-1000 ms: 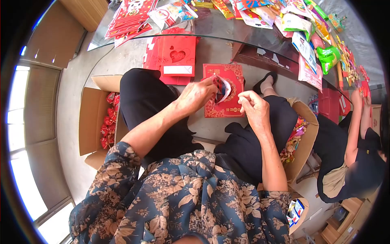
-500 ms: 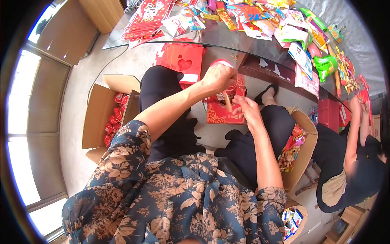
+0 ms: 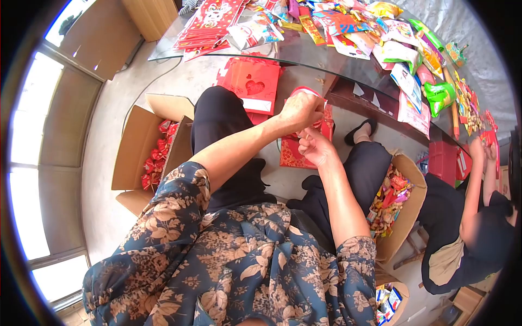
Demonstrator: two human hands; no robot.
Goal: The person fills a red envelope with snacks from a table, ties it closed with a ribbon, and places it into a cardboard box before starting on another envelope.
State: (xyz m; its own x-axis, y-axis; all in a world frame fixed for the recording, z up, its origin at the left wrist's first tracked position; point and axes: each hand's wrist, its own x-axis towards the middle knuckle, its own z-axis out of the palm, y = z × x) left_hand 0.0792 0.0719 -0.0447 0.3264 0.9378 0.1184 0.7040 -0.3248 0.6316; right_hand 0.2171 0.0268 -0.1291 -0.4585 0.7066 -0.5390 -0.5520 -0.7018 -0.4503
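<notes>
The left hand [image 3: 302, 112] is closed in a fist on a red pouch [image 3: 306, 90], mostly hidden behind it, above a red box [image 3: 294, 158] on the floor [image 3: 115, 125]. The right hand [image 3: 316, 148] is just beside it, fingers curled; whether they grip anything cannot be determined. A red gift bag [image 3: 250, 84] with a heart lies by the near edge of the glass desk [image 3: 304, 54]. The desk carries printed red packets [image 3: 211, 22] at left and snack packs [image 3: 405, 51] toward the right. Open cartons flank the person's legs.
</notes>
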